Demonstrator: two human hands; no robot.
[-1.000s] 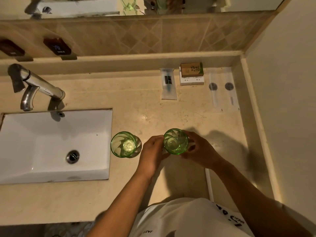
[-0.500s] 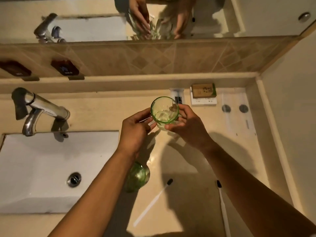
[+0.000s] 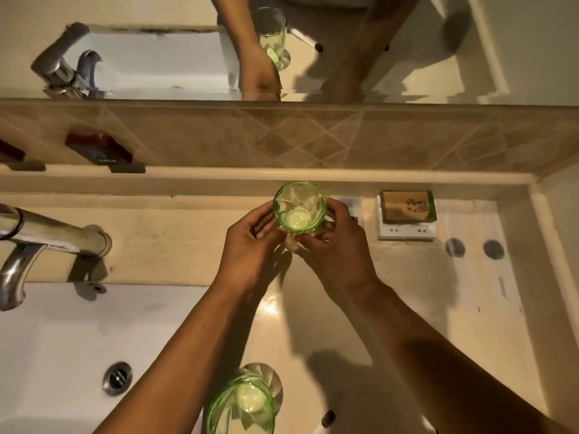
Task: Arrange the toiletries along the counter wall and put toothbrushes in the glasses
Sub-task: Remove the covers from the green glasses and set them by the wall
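Observation:
A green glass [image 3: 299, 206] stands upright close to the counter's back wall. My left hand [image 3: 250, 245] grips it from the left and my right hand [image 3: 336, 249] grips it from the right, fingers curled round its lower part. A second green glass [image 3: 242, 405] stands near the front edge beside the sink. The dark head of a toothbrush [image 3: 328, 418] shows at the bottom, its handle mostly out of view. Along the wall to the right lie a brown soap box [image 3: 407, 206] on a white packet [image 3: 406, 230] and clear sachets [image 3: 474, 249]. A wrapped kit is mostly hidden behind my right hand.
The white sink [image 3: 62, 355] with its drain [image 3: 117, 378] fills the lower left, and the chrome tap [image 3: 53, 236] stands behind it. A raised ledge [image 3: 188, 177] runs along the tiled wall under the mirror [image 3: 407, 48]. The side wall [image 3: 560, 245] closes the counter on the right.
Both hands have carried the green glass from the front of the counter back toward the wall. The view has shifted forward, so the other glass now sits at the bottom.

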